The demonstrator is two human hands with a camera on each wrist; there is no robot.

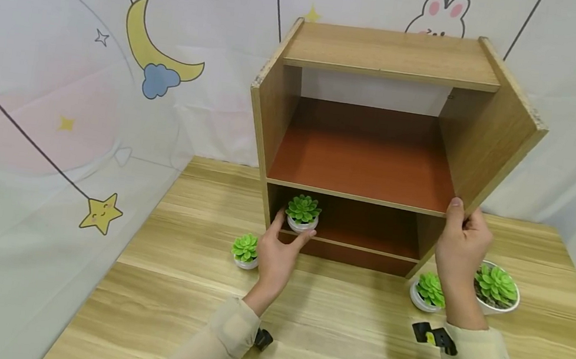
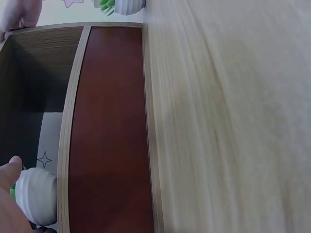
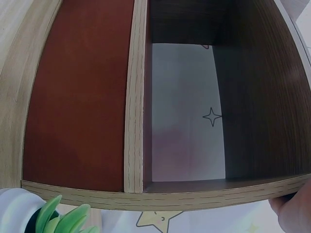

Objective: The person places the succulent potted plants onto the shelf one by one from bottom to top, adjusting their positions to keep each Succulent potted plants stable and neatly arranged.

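A small wooden shelf unit (image 1: 507,124) with reddish-brown boards stands on the table. At the left end of its lower compartment is a potted succulent (image 1: 303,211), green in a white pot. My left hand (image 1: 277,259) holds it, thumb and fingers on either side of the pot. In the left wrist view, the white pot (image 2: 41,196) shows beside the thumb, behind the compartment's front edge. My right hand (image 1: 463,250) grips the front edge of the unit's right side panel, thumb near the middle board. Its far fingers are partly hidden.
Another small succulent (image 1: 245,250) stands on the table left of the unit. On the right are a small succulent (image 1: 429,291) and a larger oval-potted one (image 1: 497,286), partly behind my right wrist. A cloth backdrop (image 1: 88,62) with cartoon drawings hangs behind the table.
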